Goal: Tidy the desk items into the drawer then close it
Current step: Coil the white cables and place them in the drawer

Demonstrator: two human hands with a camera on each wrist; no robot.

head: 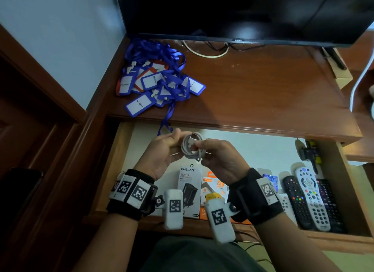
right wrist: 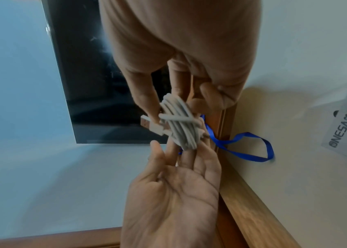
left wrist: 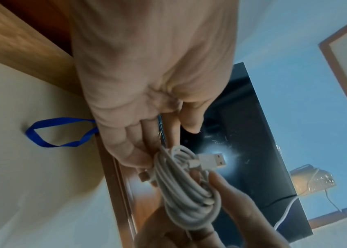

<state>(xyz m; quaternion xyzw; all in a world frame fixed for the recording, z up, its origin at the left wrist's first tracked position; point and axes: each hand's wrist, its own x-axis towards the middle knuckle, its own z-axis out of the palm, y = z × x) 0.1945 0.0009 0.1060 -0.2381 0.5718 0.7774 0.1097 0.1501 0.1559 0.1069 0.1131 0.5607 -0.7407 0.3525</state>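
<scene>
A coiled white USB cable (head: 191, 150) (left wrist: 189, 193) (right wrist: 176, 127) hangs between both hands above the open wooden drawer (head: 113, 170). My right hand (head: 220, 158) (right wrist: 189, 42) pinches the coil between thumb and forefinger. My left hand (head: 166, 148) (left wrist: 147, 100) (right wrist: 174, 193) lies palm up with straight fingers, its fingertips touching the coil. The plug sticks out toward the left thumb. A heap of blue lanyards with name badges (head: 159, 79) sits on the desk (head: 263, 89) at the back left. One blue strap loop (head: 166, 128) (left wrist: 62, 132) (right wrist: 246, 147) dangles into the drawer.
In the drawer stand a white charger box (head: 189, 182) and an orange box (head: 214, 186) near the front, with several remote controls (head: 311, 196) at the right and a black item (head: 309, 152) at the back right. A dark TV screen (head: 242, 12) stands behind the desk.
</scene>
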